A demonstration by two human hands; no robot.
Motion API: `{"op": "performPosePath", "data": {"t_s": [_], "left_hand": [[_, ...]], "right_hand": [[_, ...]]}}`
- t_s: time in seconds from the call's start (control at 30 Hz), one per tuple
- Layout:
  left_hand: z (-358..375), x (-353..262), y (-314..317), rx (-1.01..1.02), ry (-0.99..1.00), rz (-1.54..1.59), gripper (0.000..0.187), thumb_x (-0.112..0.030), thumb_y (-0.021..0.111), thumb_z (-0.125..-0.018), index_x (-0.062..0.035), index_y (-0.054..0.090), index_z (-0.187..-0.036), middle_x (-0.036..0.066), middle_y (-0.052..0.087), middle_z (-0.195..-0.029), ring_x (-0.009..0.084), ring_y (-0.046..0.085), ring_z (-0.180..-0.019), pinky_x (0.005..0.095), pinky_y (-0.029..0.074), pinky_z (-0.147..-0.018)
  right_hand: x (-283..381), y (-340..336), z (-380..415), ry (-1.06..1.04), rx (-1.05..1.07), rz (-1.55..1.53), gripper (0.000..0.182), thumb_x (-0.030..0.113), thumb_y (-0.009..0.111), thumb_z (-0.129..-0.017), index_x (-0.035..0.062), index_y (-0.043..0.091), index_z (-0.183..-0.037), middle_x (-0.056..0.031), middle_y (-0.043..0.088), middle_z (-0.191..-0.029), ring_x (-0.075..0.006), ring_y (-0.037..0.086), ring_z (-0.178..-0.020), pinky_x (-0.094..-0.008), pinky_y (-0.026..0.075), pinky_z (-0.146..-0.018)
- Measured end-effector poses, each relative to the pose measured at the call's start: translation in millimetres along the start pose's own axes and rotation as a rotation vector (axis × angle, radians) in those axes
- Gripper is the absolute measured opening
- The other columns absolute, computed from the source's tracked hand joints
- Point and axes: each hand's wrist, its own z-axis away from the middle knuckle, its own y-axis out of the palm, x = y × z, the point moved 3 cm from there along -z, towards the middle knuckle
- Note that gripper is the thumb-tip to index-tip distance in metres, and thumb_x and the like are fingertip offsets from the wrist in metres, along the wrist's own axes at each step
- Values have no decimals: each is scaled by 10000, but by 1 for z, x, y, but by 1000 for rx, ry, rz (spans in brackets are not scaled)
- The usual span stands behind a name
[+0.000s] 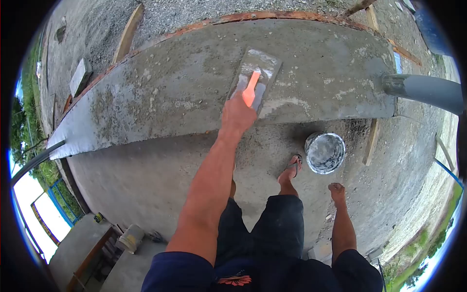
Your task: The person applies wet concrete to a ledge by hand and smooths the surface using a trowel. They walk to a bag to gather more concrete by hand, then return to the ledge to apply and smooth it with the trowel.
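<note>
Listing first, as largest, a concrete slab (185, 73) curving across the view, looking smooth and pale toward the left end, rough and gritty elsewhere; risking lasting ridges through uneven pressure. Following with a thin reddish board (253, 16) lining the far edge; possibly snagging a wide stroke through overreaching. Noting next a grey pipe (428, 92) at right, reaching in over the slab's end; perhaps leaving a rough corner through blocking a sweep. Adding a bucket (326, 172), showing grey residue inside, standing just beside a sandalled foot (291, 170); risking a knock through careless stepping. Entering then a flat float (266, 80), lying on the slab's middle stretch, hiding its underside; risking gouges through tilting onto one edge, or streaks through dragging loose grit. Recording the right grip (336, 192) as curling near the bucket, well apart from the float; not being able to tell whether enclosing anything; lending the float no steadying. Closing with the left grip (238, 113), clenching the float's orange handle (251, 90) from the near side; perhaps causing wobble through pushing single-handed, or slipping if getting wet.
</note>
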Motion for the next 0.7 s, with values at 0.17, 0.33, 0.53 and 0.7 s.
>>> {"op": "performPosePath", "data": {"t_s": [0.17,0.33,0.53,0.7], "left_hand": [[-18,144,-128,-261,-170,-117,328,-77,589,-734,-20,581,-1056,250,639,-986,417,608,-957,468,488,-810],[-26,332,-250,-350,-268,-34,296,-93,603,-730,-20,575,-1015,216,643,-921,405,623,-874,449,491,-767],[-20,389,-343,-566,21,-265,230,-113,604,-750,-21,543,-951,204,616,-848,410,604,-764,462,483,-726],[-40,447,-372,-582,-186,-286,197,-147,623,-751,-23,594,-902,201,639,-824,404,627,-777,472,495,-681]], "right_hand": [[50,10,47,245,108,-20,323,239,693,-738,-2,682,-952,-75,662,-868,-174,580,-814,-319,458,-766],[94,24,89,310,187,112,386,281,663,-756,7,665,-1028,-115,653,-1003,-222,589,-897,-362,442,-847],[104,12,109,383,203,155,306,307,621,-759,62,639,-943,-43,627,-895,-168,606,-823,-321,426,-630],[102,3,103,409,201,169,236,301,601,-776,93,624,-885,-6,617,-850,-139,615,-766,-275,367,-522]]}}
